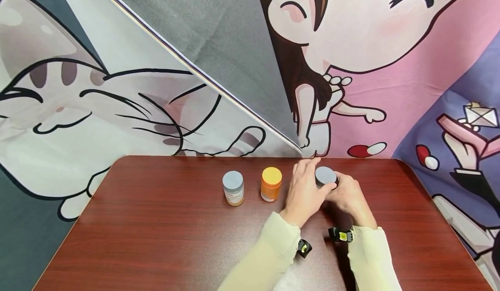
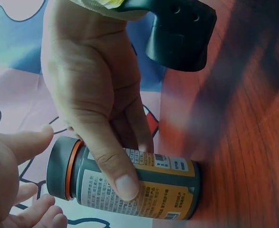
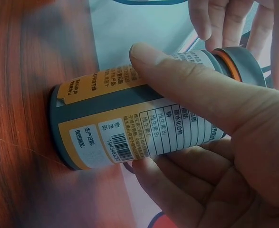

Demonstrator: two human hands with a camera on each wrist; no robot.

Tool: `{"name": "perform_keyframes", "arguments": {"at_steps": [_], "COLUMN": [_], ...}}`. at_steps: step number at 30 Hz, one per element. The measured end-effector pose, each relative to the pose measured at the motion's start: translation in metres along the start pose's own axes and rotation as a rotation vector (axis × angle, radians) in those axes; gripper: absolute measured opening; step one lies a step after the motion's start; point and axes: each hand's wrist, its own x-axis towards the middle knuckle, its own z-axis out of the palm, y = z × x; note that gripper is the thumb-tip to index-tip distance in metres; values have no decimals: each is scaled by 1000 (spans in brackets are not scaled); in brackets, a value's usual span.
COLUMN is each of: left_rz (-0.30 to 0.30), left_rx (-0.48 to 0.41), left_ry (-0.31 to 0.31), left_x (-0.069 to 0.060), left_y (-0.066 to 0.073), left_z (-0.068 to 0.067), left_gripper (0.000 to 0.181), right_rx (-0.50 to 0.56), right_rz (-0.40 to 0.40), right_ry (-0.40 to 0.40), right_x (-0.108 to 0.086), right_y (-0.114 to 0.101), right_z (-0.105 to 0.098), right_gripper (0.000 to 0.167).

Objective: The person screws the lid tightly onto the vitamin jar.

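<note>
A dark bottle [image 2: 139, 185] with a grey lid [image 1: 325, 176] and a yellow and white printed label stands upright on the table. An orange band shows just under its lid. My right hand [image 1: 349, 197] grips the bottle's body, with the thumb [image 3: 177, 76] across the label and the fingers round the other side. Around the lid, my left hand [image 1: 306, 193] has its thumb and fingers spread on either side. In the left wrist view a small gap shows between those fingers and the lid.
An orange bottle [image 1: 271, 184] with a yellow lid stands left of my left hand. Further left is a jar [image 1: 234, 189] with a grey-blue lid and a pale label. The reddish-brown table [image 1: 156, 239] meets a cartoon-printed backdrop [image 1: 234, 87] at its far edge.
</note>
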Motion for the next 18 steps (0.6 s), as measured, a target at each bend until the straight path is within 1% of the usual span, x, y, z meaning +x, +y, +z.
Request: {"name": "perform_keyframes", "arguments": {"at_steps": [3,10,14,18], "left_rz": [-1,-11,11,56], "left_rx": [13,26,37,64], "left_ry": [11,-6,-19,-65], "left_x": [-1,-1,-1,0], "left_y": [1,3,2,-1], "left_z": [2,3,3,1], "left_gripper": [66,63,61,59], "right_rx": [-6,12,19,29], "right_rz": [6,7,9,12], "right_ry": [-4,3,7,11], "right_x": [0,1,0,0], "right_y": [1,0,0,0], "right_z": [1,1,1,1], "right_gripper": [42,40,40,39]}}
